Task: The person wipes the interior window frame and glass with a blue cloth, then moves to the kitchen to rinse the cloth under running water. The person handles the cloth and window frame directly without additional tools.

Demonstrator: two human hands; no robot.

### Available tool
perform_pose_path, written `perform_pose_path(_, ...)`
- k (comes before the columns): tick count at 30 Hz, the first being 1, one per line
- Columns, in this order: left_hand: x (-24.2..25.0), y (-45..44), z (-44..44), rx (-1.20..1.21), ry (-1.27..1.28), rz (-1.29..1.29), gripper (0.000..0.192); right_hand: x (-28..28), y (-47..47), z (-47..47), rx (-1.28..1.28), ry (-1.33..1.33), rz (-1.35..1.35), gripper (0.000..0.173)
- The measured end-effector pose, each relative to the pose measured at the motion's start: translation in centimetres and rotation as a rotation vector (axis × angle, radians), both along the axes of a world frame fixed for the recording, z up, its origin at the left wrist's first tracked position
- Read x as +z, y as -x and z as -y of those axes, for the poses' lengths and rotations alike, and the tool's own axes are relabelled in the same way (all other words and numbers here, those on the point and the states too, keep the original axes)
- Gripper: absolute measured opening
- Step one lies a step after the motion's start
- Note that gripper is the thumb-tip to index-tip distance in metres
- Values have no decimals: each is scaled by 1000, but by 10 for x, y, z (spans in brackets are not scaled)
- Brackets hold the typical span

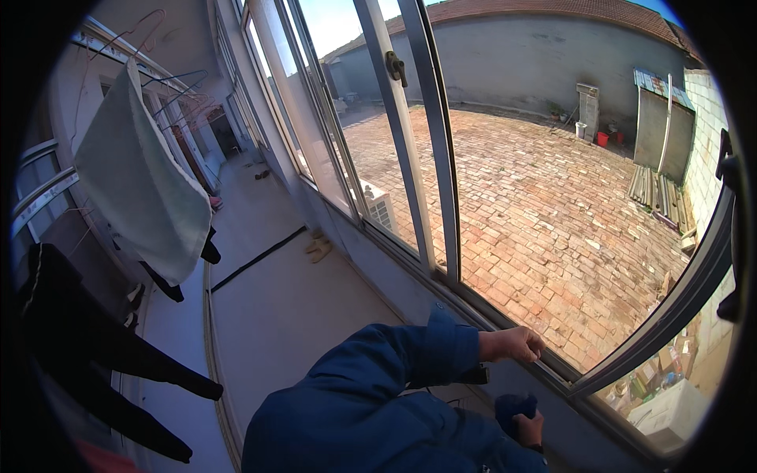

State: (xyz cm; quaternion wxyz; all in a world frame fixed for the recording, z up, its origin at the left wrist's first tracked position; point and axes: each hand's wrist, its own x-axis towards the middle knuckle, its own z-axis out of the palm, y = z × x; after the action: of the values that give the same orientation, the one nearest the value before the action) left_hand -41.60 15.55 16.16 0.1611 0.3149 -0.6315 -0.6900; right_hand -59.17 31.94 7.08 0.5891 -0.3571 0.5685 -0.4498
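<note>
My left hand (513, 344), at the end of a blue jacket sleeve (378, 360), is over the lower track of the window frame (556, 365). Its fingers are curled closed and I see nothing in them. Below it, nearer my body, my right hand (530, 430) grips a bunched dark blue cloth (513, 409). That cloth is held beside the wall under the window. A dark object (476, 375) is partly hidden behind my left cuff.
Hanging at the left are a pale green towel (145, 177) and a black garment (112, 349). Beige slippers (318, 247) lie on the corridor floor (284, 307). The window sash (408, 148) has a dark handle (395, 69). Outside lies a brick yard (550, 207).
</note>
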Motion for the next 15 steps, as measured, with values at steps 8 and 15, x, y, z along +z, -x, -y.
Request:
perform_pose_path(8,-59,-110,-22,390,-313,42,32,15,-45,50,19,34,161,30)
perform_pose_path(15,-71,-174,-22,311,-788,-164,54,40,-139,119,272,57,364,36)
